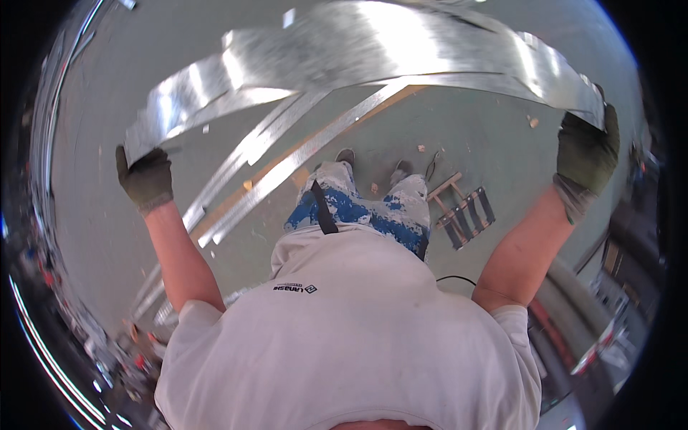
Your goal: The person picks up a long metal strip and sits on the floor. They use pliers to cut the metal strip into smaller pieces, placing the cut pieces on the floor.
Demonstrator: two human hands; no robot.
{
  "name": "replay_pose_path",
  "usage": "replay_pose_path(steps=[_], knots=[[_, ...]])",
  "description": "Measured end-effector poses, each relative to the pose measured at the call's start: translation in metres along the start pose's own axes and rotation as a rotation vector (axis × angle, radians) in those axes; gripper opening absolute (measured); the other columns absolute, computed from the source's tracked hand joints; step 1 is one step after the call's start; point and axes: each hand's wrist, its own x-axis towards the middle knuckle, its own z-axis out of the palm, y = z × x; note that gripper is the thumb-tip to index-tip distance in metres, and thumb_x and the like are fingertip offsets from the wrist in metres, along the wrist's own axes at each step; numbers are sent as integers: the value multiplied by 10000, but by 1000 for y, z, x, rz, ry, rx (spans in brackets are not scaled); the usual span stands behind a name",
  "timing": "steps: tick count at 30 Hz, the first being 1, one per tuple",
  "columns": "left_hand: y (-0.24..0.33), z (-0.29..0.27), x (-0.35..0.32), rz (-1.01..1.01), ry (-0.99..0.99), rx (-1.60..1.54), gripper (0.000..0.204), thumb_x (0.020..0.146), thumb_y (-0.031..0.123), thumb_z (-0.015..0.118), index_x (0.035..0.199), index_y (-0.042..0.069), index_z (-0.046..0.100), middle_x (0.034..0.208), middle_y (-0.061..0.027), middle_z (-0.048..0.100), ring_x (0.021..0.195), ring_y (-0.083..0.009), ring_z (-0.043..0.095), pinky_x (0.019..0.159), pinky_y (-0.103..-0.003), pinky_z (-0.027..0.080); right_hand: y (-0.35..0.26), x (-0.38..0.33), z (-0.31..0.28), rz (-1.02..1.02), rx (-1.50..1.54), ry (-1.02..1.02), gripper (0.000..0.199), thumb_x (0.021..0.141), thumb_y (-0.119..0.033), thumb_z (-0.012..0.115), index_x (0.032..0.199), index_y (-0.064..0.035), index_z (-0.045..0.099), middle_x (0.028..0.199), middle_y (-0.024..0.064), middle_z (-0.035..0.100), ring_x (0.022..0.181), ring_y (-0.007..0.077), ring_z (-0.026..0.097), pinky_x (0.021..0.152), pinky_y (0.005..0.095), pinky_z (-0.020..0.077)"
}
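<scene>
The left hand (pixel 147 178) wears a dark green glove, and its grip is closed around the left end of the shiny sheet metal (pixel 322 54). The right hand (pixel 589 152), also gloved, grasps the right end. The sheet metal is far, above the floor (pixel 494 136), where metal strips (pixel 290 169) lie left of the shoes (pixel 345 155).
</scene>
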Motion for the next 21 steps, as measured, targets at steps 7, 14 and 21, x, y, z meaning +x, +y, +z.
replay_pose_path(steps=[7,14,21], knots=[[18,43,-63,217,329,-224,303,975,353,620,1037,70,708,1059,-89,733,1046,-271,680,956,-451,532,14,110,74,-53,-496,281,433,1021,-205,527,1347,77,572,1318,209,632,1240,312,580,1154,460,380],[-62,-49,-100,365,463,-209,268,1006,286,613,1078,41,697,1042,-68,720,1056,-225,662,1001,-418,520,104,137,-116,524,-105,56,477,1026,-217,536,1447,6,523,1440,192,546,1347,341,480,1207,533,254],[-239,-146,-151,284,741,-348,320,1049,333,558,1120,38,658,1081,-56,694,1068,-215,653,975,-425,528,196,127,-248,354,-610,280,404,1028,-123,499,1407,-3,573,1330,126,620,1198,244,593,1099,424,452]])
